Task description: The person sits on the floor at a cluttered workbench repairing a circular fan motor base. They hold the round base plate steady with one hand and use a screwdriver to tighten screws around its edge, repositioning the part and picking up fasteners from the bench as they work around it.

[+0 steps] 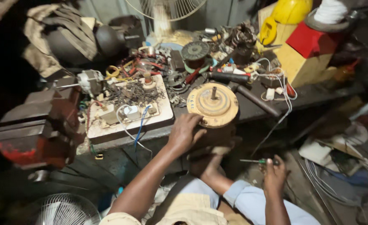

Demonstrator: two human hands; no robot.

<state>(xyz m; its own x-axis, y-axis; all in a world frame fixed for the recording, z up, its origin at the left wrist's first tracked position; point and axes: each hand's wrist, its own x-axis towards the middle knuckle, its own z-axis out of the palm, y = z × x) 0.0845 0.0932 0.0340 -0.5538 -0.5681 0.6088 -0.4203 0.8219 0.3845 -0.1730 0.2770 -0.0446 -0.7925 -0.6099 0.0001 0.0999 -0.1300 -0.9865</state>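
A round tan motor housing [214, 105] with a short shaft on top sits at the front edge of the cluttered workbench [317, 93]. My left hand [185, 133] grips its near left rim. Below the motor, a foot [209, 163] on a leg in light blue trousers presses up against its dark lower part. My right hand [274, 175] is lower, to the right of the motor and clear of it. It holds a thin screwdriver [254, 161] with a green handle, the blade pointing left.
A red bench vise [34, 133] juts out on the left. A white board [130, 110] of loose parts and wires lies beside the motor. Tools, a copper coil [195, 51], a fan [167, 12], a yellow helmet [292, 10] and a red-and-yellow box [309, 48] crowd the back. Cables [338, 179] lie at right; a fan guard [65, 210] lies bottom left.
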